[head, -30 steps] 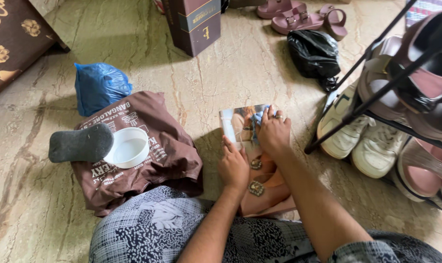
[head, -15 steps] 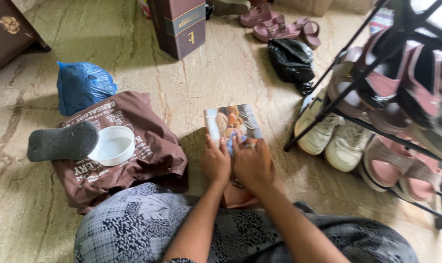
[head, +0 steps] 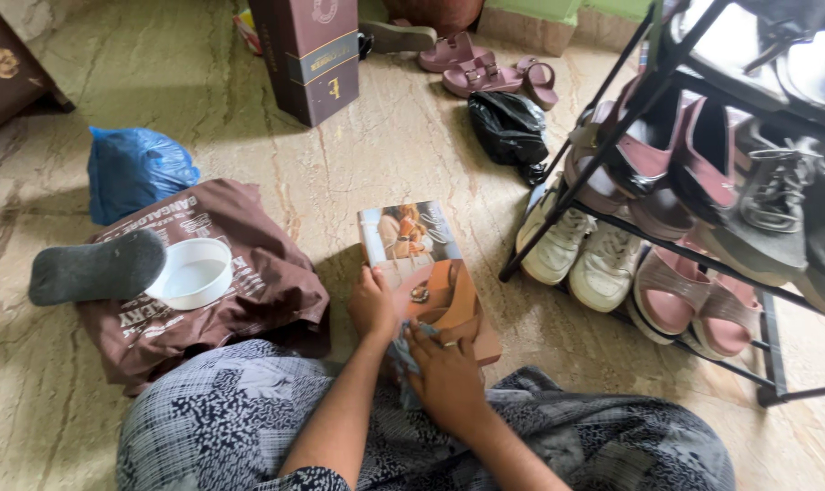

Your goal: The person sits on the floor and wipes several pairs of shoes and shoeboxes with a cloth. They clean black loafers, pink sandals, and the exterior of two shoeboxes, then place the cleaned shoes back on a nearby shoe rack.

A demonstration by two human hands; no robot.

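Note:
A shoe box [head: 421, 264] with a printed picture lid lies on the marble floor in front of my knees. My left hand [head: 373, 305] rests on its near left edge, holding it steady. My right hand [head: 446, 377], with a ring on one finger, presses a light blue cloth [head: 403, 350] against the near end of the lid. The cloth is mostly hidden under my fingers.
A white bowl [head: 190, 273] of water sits on a brown bag [head: 249, 291], beside my grey-socked foot [head: 94, 268]. A blue plastic bag [head: 135, 168] and a tall brown box [head: 308, 55] lie farther off. A black shoe rack [head: 667, 182] holds several shoes, right. A black bag [head: 508, 127] and pink sandals [head: 485, 73] lie beyond.
My right hand has drawn the cloth from the far end of the lid down to its near end. My left hand slid back along the box's left edge. The camera shifted.

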